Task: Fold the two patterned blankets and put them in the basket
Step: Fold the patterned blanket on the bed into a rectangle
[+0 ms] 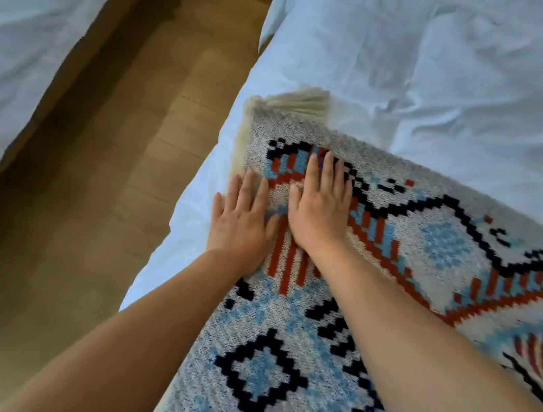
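A patterned blanket (438, 241), cream with blue, black and rust-red shapes and a pale fringe at its far corner, lies spread on the white bed. My left hand (242, 222) presses flat on its left edge, fingers straight. My right hand (319, 208) lies flat just beside it on the blanket, fingers straight and pointing away from me. Neither hand grips the cloth. Only this one blanket shows; no basket is in view.
The white bed (453, 74) with rumpled sheets fills the right side. A second white bed (26, 35) is at the left. A strip of wooden floor (110, 184) runs between them.
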`<action>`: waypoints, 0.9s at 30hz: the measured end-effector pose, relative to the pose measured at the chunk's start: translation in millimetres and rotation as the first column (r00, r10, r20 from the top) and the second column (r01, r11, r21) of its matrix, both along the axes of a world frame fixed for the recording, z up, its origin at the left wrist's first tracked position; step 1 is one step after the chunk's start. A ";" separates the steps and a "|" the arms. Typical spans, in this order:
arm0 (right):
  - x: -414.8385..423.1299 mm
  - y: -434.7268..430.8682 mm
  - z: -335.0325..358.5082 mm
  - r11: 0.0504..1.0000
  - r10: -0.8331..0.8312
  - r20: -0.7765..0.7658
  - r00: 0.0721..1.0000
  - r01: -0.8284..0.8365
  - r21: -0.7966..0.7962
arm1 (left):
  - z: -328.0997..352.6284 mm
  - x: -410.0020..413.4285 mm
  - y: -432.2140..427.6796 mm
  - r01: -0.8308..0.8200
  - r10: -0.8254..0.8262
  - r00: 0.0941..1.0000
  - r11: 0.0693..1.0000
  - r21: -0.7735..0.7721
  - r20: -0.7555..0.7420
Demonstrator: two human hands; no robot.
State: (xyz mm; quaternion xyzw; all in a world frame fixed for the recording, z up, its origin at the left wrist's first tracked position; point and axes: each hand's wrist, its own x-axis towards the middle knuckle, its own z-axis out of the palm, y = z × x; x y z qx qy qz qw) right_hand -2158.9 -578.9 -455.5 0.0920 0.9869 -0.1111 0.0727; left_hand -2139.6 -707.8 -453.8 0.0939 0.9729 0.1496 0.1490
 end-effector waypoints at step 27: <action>440.9 141.1 62.7 0.976 0.207 0.240 0.948 -0.186 -0.111 | 57.2 392.7 119.4 0.195 -0.195 0.980 0.981 0.017 0.045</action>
